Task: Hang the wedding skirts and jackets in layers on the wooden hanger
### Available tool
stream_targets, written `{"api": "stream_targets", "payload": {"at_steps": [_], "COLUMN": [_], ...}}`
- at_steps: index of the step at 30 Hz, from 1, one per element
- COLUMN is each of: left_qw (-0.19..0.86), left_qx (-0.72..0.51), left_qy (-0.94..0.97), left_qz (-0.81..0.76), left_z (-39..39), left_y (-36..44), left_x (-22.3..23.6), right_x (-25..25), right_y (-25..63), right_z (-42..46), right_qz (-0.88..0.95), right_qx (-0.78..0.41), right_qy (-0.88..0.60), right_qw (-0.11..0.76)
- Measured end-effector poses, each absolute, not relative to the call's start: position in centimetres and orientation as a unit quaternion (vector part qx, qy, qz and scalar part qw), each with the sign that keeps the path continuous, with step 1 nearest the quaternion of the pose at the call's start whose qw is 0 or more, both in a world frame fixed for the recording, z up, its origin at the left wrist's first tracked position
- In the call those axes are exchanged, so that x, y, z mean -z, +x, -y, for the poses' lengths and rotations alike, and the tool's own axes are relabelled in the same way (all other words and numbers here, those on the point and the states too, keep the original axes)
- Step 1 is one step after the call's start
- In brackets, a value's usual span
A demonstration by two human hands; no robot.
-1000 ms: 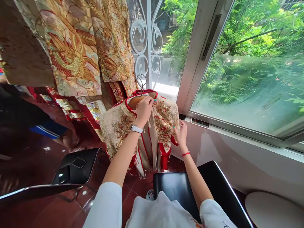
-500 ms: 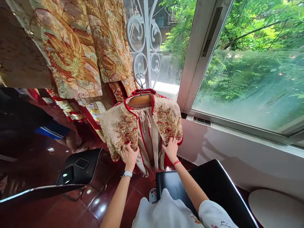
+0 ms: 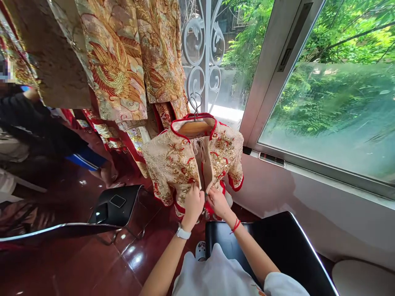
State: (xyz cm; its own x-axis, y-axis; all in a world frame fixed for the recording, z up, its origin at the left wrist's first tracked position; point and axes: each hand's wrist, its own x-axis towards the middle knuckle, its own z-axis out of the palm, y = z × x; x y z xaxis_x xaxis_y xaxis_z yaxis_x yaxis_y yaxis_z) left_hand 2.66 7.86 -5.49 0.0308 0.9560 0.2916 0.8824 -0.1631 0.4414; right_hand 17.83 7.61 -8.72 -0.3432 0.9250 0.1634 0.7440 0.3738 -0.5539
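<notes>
A cream jacket (image 3: 173, 160) with gold beading and red piping hangs in front of me on a wooden hanger (image 3: 195, 128) with a metal hook. My left hand (image 3: 194, 201) is closed on the lower part of its left front edge. Close beside it, my right hand (image 3: 217, 201) pinches the opposite front edge. Only a narrow gap parts the two edges, and pale tie cords (image 3: 202, 146) dangle inside the collar. My fingertips are partly hidden by the backs of my hands and the cloth.
Gold embroidered garments (image 3: 117, 70) hang at the upper left. A black chair (image 3: 259, 234) stands close on my right, another chair (image 3: 129, 201) with dark flat items to the left. A phone (image 3: 271, 159) lies on the window sill. A person in dark clothes (image 3: 40, 127) is at far left.
Both hands have come together, drawing the jacket's front edges inward. The wide opening that showed the lining is now narrow. My view has shifted slightly left.
</notes>
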Motion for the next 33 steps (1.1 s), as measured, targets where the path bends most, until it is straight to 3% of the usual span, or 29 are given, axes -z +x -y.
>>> {"api": "stream_targets", "payload": {"at_steps": [6,10,14,17,19,21,25,33], "left_qw": [0.094,0.106,0.183,0.119,0.028,0.032,0.181,0.203], "left_qx": [-0.243,-0.246,-0.358,-0.513,-0.59,-0.61,-0.592,-0.627], "left_qy": [0.671,0.684,0.663,0.553,0.494,0.524,0.578,0.516], "left_qz": [-0.694,-0.678,-0.631,-0.646,-0.639,-0.594,-0.532,-0.547], "left_z": [-11.3,-11.5,-10.0,-10.9,-13.1,-16.2,-21.8,-25.5], "left_y": [3.5,2.0,-2.3,-8.1,-12.0,-14.8,-16.7,-17.5], "left_x": [6.1,6.4,5.4,2.0,-1.2,-4.4,-7.8,-8.4], "right_x": [9.2,9.8,8.0,4.2,0.8,-2.4,-5.8,-6.4], "right_y": [17.6,18.9,22.3,27.3,30.3,32.1,31.9,31.5], "right_z": [-9.8,-10.8,-10.6,-12.7,-15.7,-19.3,-24.8,-27.4], "right_qz": [0.763,0.769,0.787,0.759,0.642,0.595,0.639,0.586], "right_qx": [-0.195,-0.211,-0.265,-0.251,-0.143,-0.083,-0.192,-0.175], "right_qy": [-0.607,-0.593,-0.54,-0.542,-0.575,-0.545,-0.474,-0.49], "right_qw": [0.109,0.112,0.138,0.261,0.487,0.585,0.574,0.622]}}
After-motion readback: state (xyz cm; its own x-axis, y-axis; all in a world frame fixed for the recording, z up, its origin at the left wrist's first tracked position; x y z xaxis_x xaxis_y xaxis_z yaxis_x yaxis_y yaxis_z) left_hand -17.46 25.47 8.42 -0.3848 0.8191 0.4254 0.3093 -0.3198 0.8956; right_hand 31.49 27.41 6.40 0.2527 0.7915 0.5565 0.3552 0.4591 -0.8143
